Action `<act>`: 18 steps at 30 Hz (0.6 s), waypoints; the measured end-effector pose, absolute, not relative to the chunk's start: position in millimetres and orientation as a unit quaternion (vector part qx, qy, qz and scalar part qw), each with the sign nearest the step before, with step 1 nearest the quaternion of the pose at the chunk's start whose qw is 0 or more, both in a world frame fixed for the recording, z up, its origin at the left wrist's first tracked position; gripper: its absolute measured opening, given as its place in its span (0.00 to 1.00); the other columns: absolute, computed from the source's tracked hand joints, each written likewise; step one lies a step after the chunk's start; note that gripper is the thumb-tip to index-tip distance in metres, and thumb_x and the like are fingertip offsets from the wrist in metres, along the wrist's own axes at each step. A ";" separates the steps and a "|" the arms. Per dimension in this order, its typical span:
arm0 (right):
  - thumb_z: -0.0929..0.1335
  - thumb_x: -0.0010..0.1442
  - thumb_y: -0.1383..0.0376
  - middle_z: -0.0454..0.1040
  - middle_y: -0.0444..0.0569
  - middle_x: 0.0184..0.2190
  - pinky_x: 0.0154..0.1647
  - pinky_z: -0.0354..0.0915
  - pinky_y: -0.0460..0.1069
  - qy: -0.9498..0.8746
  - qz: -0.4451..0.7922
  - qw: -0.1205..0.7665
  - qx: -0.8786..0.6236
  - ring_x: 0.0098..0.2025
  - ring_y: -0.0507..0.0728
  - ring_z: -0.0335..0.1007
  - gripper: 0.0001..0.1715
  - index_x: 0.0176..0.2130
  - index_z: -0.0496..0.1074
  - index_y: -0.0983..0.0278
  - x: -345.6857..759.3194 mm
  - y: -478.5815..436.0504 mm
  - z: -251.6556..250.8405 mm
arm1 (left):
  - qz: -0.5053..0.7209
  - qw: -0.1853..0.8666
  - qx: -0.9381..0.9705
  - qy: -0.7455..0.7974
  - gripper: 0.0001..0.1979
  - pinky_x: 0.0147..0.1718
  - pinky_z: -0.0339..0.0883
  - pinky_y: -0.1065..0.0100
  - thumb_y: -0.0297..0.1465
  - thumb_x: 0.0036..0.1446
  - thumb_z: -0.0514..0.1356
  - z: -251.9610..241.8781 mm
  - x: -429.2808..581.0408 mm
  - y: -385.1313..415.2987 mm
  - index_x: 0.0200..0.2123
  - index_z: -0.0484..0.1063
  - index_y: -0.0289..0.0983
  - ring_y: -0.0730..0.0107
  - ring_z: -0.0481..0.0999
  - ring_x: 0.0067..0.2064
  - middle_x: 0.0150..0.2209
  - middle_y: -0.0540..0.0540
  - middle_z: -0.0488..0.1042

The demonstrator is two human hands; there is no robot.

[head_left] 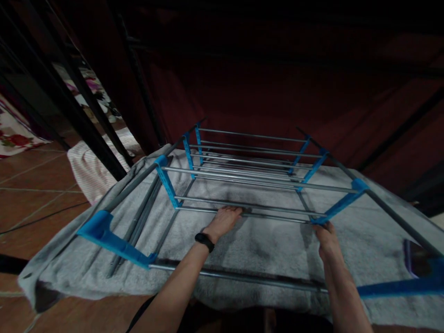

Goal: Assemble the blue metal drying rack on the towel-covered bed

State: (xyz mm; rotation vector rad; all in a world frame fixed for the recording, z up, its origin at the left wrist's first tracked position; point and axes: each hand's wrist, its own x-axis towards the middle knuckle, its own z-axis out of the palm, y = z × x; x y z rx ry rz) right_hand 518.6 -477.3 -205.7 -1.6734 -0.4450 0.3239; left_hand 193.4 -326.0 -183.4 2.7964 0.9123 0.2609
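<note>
A rack of grey metal tubes and blue plastic brackets lies on a grey cloth. My left hand, with a black band on its wrist, has its fingers wrapped round a lower crossbar near the middle. On the right, my right hand holds the bottom end of a blue bracket, where the lower crossbar meets it; its fingertips are partly hidden beneath. A larger blue corner piece is at the front left, joined to the front tube that passes below my forearms.
Several loose grey tubes lie on the cloth at the left. A phone-like dark object rests at the right edge. Behind stands a dark red panel with black bars; a striped cloth lies on the tiled floor.
</note>
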 end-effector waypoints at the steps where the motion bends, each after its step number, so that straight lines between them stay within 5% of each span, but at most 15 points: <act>1: 0.68 0.35 0.59 0.66 0.39 0.25 0.31 0.60 0.49 -0.189 0.149 0.637 -0.732 0.30 0.54 0.62 0.22 0.34 0.66 0.59 517.8 -477.5 -204.7 | 0.091 0.093 0.941 0.312 0.13 0.49 0.65 0.61 0.32 0.65 0.51 -181.3 193.7 -326.2 0.48 0.71 0.38 0.60 0.75 0.47 0.43 0.41 0.77; 12: 0.65 0.38 0.61 0.73 0.44 0.32 0.43 0.62 0.52 -0.170 0.140 0.651 -0.727 0.38 0.57 0.66 0.21 0.37 0.70 0.61 524.8 -476.4 -211.2 | 0.090 0.099 0.944 0.301 0.23 0.55 0.64 0.58 0.25 0.63 0.46 -176.5 198.5 -321.8 0.58 0.68 0.44 0.59 0.74 0.54 0.54 0.43 0.75; 18: 0.65 0.40 0.62 0.74 0.44 0.34 0.44 0.63 0.52 -0.186 0.160 0.660 -0.710 0.39 0.57 0.67 0.23 0.40 0.71 0.61 524.5 -481.5 -211.9 | 0.079 0.090 0.943 0.311 0.22 0.51 0.67 0.57 0.31 0.66 0.45 -177.5 195.7 -317.7 0.60 0.66 0.44 0.56 0.76 0.52 0.52 0.42 0.76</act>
